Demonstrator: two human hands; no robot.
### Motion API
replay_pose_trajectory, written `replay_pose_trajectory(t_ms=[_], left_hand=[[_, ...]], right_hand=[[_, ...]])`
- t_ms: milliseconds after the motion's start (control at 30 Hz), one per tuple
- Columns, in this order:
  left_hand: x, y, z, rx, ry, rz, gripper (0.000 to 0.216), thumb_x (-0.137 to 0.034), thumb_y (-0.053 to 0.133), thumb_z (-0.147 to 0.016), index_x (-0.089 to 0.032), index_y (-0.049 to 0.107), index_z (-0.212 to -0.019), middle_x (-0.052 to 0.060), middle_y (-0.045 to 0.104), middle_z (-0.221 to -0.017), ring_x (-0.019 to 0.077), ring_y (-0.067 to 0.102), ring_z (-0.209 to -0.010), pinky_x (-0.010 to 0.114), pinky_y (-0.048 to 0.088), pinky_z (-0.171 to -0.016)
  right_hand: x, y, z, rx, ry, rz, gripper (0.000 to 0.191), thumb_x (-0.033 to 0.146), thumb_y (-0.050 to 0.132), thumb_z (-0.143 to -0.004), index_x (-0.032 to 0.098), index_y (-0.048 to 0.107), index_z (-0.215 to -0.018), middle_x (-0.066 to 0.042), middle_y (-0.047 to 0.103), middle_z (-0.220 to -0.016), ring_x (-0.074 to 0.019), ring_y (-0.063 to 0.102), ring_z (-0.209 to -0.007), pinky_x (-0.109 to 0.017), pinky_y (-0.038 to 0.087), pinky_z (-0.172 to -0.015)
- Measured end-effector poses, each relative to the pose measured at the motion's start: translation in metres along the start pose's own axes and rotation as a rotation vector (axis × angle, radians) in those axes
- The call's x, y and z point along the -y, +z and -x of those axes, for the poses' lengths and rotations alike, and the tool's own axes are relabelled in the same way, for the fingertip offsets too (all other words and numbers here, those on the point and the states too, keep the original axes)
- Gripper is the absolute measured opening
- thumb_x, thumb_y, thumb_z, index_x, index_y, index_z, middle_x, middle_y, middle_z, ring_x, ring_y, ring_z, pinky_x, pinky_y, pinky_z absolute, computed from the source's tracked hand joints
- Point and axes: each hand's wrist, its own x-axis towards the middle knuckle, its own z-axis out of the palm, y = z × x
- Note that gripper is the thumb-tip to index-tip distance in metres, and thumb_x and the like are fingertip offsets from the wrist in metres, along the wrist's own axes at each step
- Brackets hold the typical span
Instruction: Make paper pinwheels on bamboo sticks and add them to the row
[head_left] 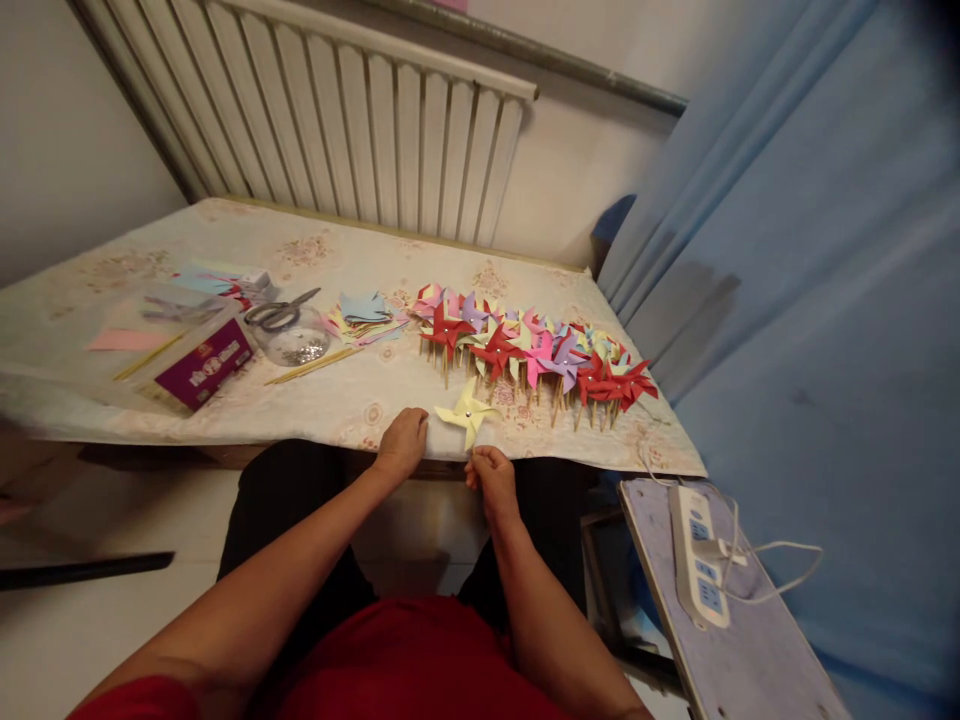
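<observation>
A pale yellow paper pinwheel (469, 412) with a small shiny pin at its centre is held upright near the front edge of the table. My right hand (493, 478) pinches its stick just below the blades. Just left of the blades, my left hand (405, 438) is curled closed, apart from the paper; anything inside its fingers is hidden. Beyond the yellow one, finished paper pinwheels (499, 350) in red, pink, purple and other colours lie in a dense group, their sticks pointing toward me.
Left on the flowered tablecloth (300, 250) are scissors (277, 312), a clear tub of small metal pins (298, 348), loose sticks (315, 366), coloured paper squares (365, 308) and a purple-labelled clear package (206, 368). A power strip (697, 555) with a white cable lies at right, beside a blue curtain (810, 300).
</observation>
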Motion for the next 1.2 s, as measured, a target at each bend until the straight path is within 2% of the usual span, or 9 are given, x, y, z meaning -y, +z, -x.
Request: replay_pose_trajectory(t_ms=[200, 400, 800, 1200], left_hand=[[0.019, 0.004, -0.012, -0.013, 0.116, -0.235, 0.029, -0.016, 0.036, -0.092, -0.016, 0.063, -0.103, 0.014, 0.06, -0.103, 0.0258, 0.052, -0.104, 0.037, 0.041, -0.093], [0.02, 0.009, -0.01, -0.012, 0.145, -0.381, 0.029, -0.017, 0.035, -0.092, -0.018, 0.064, -0.096, 0.015, 0.058, -0.1, 0.0281, 0.05, -0.1, 0.04, 0.039, -0.087], [0.021, 0.013, -0.008, -0.05, 0.186, -0.506, 0.026, -0.018, 0.038, -0.092, -0.017, 0.063, -0.095, 0.013, 0.058, -0.098, 0.0274, 0.05, -0.095, 0.04, 0.038, -0.082], [0.023, 0.015, -0.008, -0.086, 0.202, -0.536, 0.021, -0.018, 0.042, -0.091, -0.017, 0.063, -0.093, 0.013, 0.058, -0.096, 0.0272, 0.05, -0.092, 0.04, 0.038, -0.079]], right_hand=[[0.0, 0.0, -0.001, 0.005, -0.003, -0.015, 0.022, 0.034, 0.067, -0.066, 0.018, 0.059, -0.079, 0.003, 0.063, -0.055, -0.008, 0.048, -0.037, -0.019, 0.033, -0.038], [0.0, 0.004, -0.001, -0.01, 0.038, -0.024, 0.021, 0.032, 0.067, -0.064, 0.018, 0.059, -0.077, 0.004, 0.062, -0.053, -0.0075, 0.047, -0.035, -0.018, 0.031, -0.036], [-0.001, 0.008, -0.001, 0.002, 0.057, -0.025, 0.02, 0.031, 0.066, -0.064, 0.017, 0.058, -0.076, 0.004, 0.062, -0.052, -0.0075, 0.048, -0.035, -0.018, 0.031, -0.037], [0.001, 0.007, 0.001, 0.013, 0.058, -0.026, 0.023, 0.034, 0.068, -0.063, 0.017, 0.059, -0.076, 0.003, 0.063, -0.052, -0.0077, 0.048, -0.035, -0.018, 0.031, -0.037]])
